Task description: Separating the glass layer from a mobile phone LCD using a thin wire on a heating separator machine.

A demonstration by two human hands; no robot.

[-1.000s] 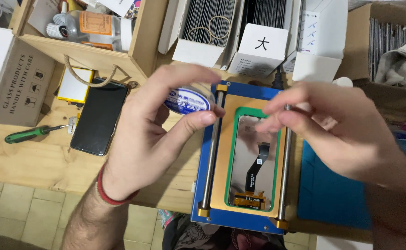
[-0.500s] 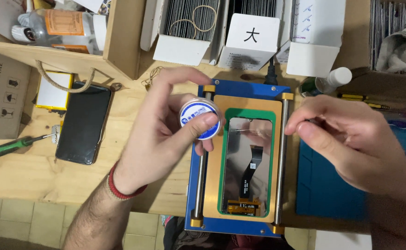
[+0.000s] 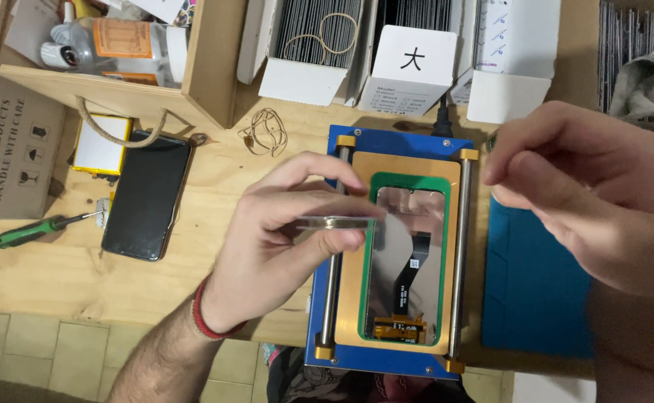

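Observation:
My left hand (image 3: 282,239) pinches a small flat round tin (image 3: 336,222), seen edge-on, just over the left rail of a blue heating jig (image 3: 394,142). The jig carries a gold plate with a green frame (image 3: 364,298), and a phone screen (image 3: 405,257) with a black flex cable lies face down in it. My right hand (image 3: 580,201) hovers above the jig's right side with thumb and fingertips pinched together; I cannot make out anything between them.
A black phone (image 3: 146,195) and a green-handled screwdriver (image 3: 24,231) lie on the wooden bench at left. A yellow battery (image 3: 99,142), cardboard boxes (image 3: 13,160) and white boxes of parts (image 3: 412,63) stand behind. A blue mat (image 3: 524,298) lies right of the jig.
The round tin has turned from face-up to edge-on in my left hand. My right hand rose and drew away to the right of the jig.

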